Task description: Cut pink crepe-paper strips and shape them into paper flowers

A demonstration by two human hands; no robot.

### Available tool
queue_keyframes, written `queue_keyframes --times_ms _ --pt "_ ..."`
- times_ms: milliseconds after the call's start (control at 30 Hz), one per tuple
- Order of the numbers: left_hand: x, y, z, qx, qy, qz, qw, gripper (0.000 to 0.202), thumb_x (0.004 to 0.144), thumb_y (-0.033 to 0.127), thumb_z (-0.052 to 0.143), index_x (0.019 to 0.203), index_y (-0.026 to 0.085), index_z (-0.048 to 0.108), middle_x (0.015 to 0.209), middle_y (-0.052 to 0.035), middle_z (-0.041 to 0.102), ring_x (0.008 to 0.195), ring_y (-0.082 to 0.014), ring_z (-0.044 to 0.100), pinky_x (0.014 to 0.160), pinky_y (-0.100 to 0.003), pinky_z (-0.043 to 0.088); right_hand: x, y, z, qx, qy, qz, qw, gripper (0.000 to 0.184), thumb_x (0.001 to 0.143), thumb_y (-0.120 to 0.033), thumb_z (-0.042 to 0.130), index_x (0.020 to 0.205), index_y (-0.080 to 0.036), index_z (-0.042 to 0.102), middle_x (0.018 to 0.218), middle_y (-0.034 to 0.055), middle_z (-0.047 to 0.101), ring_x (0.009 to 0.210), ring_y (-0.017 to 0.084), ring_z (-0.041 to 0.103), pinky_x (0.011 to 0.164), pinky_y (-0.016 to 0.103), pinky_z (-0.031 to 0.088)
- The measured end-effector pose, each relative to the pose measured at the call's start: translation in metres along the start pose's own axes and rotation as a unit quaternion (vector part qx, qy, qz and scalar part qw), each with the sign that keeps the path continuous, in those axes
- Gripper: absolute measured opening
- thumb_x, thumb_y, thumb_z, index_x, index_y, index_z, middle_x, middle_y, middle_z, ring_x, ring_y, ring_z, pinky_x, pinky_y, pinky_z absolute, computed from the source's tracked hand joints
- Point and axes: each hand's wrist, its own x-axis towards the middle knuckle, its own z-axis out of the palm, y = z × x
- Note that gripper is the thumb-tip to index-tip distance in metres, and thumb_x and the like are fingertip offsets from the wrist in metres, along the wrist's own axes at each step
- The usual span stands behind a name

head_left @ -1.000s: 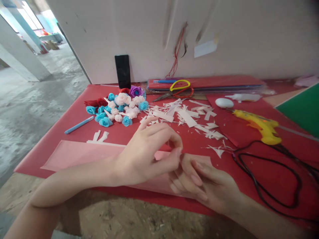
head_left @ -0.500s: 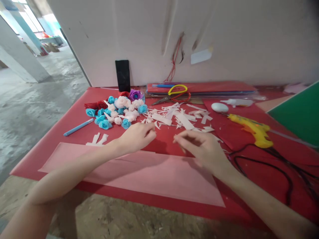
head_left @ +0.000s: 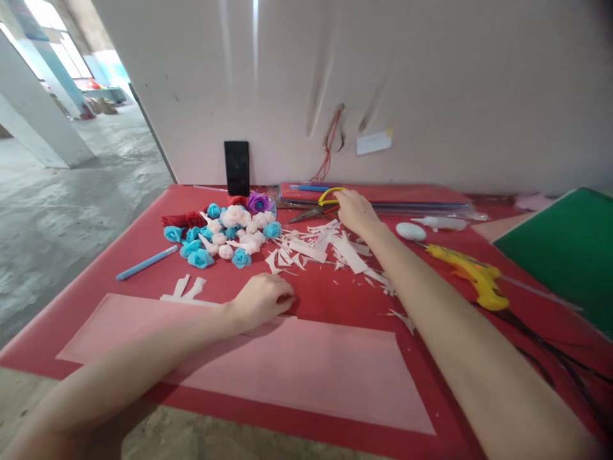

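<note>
My right hand (head_left: 355,212) reaches to the back of the table, its fingers closed at the looped handles of the scissors (head_left: 330,199). One handle is yellow, the other red, and the blades point left. Nearer the front, my left hand (head_left: 263,297) rests with curled fingers by the upper edge of a long pink sheet (head_left: 306,364); whether it holds anything small is hidden. White paper scraps (head_left: 349,255) lie loose between the hands. Blue, white, red and purple paper flowers (head_left: 239,236) are heaped to the left, with several white strips (head_left: 189,289) below them.
A yellow glue gun (head_left: 472,271) with a dark cord lies right, near a white egg-shaped object (head_left: 410,231) and a small white bottle (head_left: 440,223). A blue pen (head_left: 146,263) lies left. A phone (head_left: 237,168) leans on the back panel. A green board (head_left: 565,249) stands right.
My right hand has moved from above the pink sheet to the scissors at the back. My left hand has stayed near the sheet's upper edge, still curled. The view has tilted slightly.
</note>
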Motion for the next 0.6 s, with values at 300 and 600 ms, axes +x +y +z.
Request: queue_keyframes --times_ms 300,600 --pt "0.001 -0.006 0.002 -0.014 -0.003 0.035 0.999 0.024 0.085 0.022 0.042 0.075 0.015 0.062 0.075 -0.0040 0.066 0.070 -0.0128 0.059 0.070 -0.024 0.044 0.019 0.011 0.031 -0.077 -0.004 -0.045 0.996 0.035 0.084 -0.034 0.051 0.113 -0.015 0.050 0.113 0.0087 0.052 0.097 0.019 0.054 0.081 0.041 0.047" --pt "-0.001 -0.002 0.002 0.031 0.011 0.046 0.998 0.030 0.089 0.025 0.033 0.070 0.015 0.053 0.069 -0.0039 0.060 0.064 -0.0131 0.054 0.067 -0.025 0.041 0.018 0.009 0.021 -0.049 0.000 -0.051 0.997 0.034 0.084 -0.033 0.050 0.114 -0.015 0.050 0.113 0.0082 0.052 0.098 0.019 0.054 0.081 0.041 0.047"
